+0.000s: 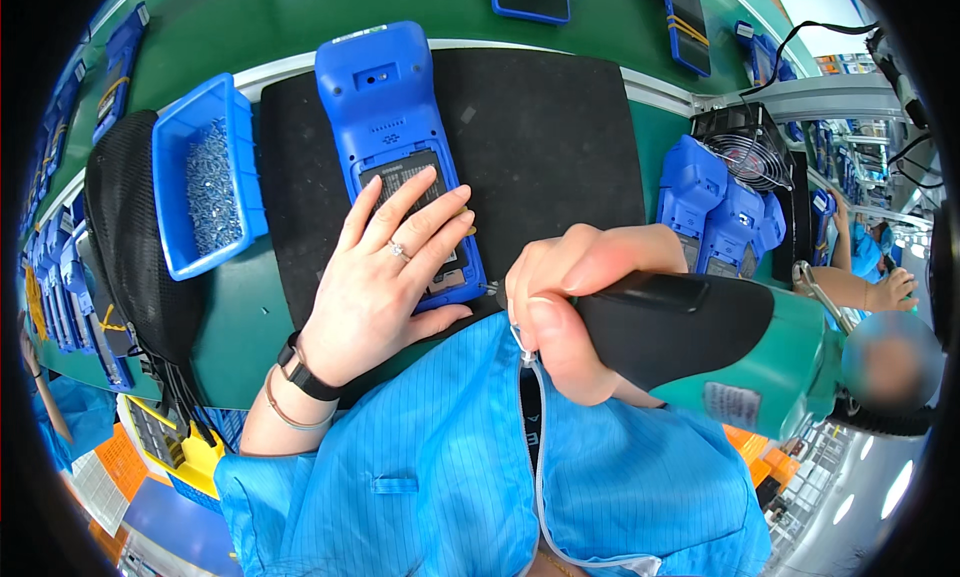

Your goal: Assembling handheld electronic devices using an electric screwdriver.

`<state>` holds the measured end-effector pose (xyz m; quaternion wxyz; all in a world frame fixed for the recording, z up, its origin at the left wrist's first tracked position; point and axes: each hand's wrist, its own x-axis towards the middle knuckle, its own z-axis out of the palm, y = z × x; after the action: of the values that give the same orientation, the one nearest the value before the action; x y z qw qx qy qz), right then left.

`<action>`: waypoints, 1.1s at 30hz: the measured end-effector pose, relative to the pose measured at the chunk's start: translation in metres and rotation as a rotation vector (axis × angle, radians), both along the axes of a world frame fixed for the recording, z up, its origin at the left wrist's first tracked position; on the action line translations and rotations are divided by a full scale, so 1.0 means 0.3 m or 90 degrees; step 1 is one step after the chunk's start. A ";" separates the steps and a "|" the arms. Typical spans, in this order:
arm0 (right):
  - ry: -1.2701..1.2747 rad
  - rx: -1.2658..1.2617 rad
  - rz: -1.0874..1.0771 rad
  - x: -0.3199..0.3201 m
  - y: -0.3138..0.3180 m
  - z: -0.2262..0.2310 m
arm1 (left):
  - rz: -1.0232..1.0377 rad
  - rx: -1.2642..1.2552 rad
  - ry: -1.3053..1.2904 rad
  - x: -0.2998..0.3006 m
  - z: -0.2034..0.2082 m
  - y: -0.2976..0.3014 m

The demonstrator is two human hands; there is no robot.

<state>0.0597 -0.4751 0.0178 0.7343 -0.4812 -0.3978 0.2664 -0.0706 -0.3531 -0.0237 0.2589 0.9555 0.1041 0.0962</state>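
Observation:
A blue handheld terminal [375, 92] lies face down on a black mat [545, 137], its open back compartment showing a dark labelled part. My left hand [375, 262] rests flat across that compartment with fingers stretched out, pressing on the terminal without gripping it. My right hand [575, 302] is wrapped round a green and black electric screwdriver [690, 342], held nearly level. The screwdriver's front end points at the terminal's lower right corner; whether its bit touches there is too small to tell.
Left of the mat stands a blue bin [210, 192] of small screws, beside a black mesh cover [140, 237]. More blue terminals [715, 207] lie at the right near a fan [750, 157]. Others sit on the green surface [240, 22] beyond. Co-workers' arms show at both edges.

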 end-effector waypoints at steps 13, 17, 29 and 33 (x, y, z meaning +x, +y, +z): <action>-0.179 -0.140 0.030 0.020 -0.033 0.032 | -0.002 0.002 -0.022 -0.013 0.002 -0.005; -0.120 -0.105 0.061 0.046 -0.024 0.044 | -0.004 -0.002 -0.016 -0.016 0.003 -0.003; -0.156 -0.081 0.041 0.044 -0.028 0.019 | -0.002 -0.009 -0.011 -0.014 0.003 -0.001; -0.158 -0.118 0.038 0.034 -0.023 0.026 | -0.004 -0.010 -0.012 -0.015 0.002 -0.001</action>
<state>0.0698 -0.4819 0.0255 0.6237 -0.5640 -0.4735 0.2620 -0.0750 -0.3533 -0.0232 0.2673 0.9528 0.0997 0.1033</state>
